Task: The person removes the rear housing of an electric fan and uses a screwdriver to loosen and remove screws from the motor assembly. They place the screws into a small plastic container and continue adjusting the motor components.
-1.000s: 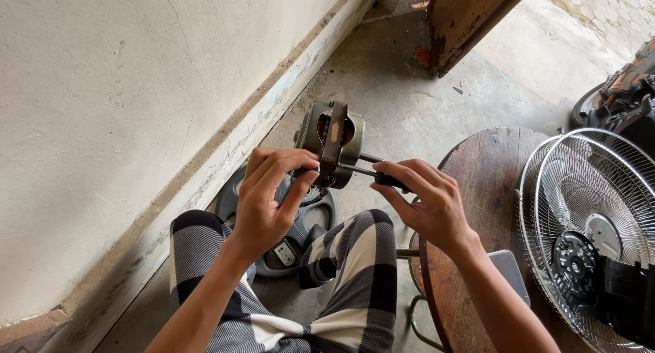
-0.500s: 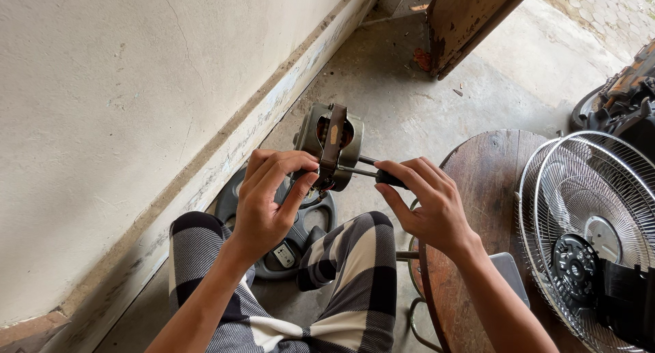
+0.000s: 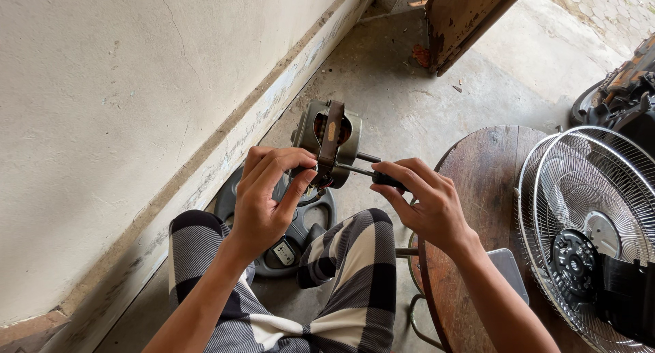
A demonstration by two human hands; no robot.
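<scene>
While the left hand (image 3: 263,203) gripped the fan motor (image 3: 326,143) from its near side, fingers curled around the lower casing, thumb up by the dark band across its middle, the motor was held up in the air over the person's lap, above the concrete floor (image 3: 409,100), tilted a bit with the shaft pointing right. Right hand (image 3: 423,203) had its fingers pinched shut on the black handle of a screwdriver (image 3: 372,174), thin metal shank running left into the motor body, tip hidden by the casing. Hands were close, either side of the motor. Below them, a grey fan base (image 3: 290,237) with a small control panel lay on the floor between the legs in checked trousers (image 3: 355,285). Round wooden desk (image 3: 488,182) was just right of the right forearm, carrying a wire fan guard (image 3: 587,223) with a black hub in its centre; a flat grey piece sat at the desk's near edge, kind unclear. Plaster wall (image 3: 123,87) ran along the left.
</scene>
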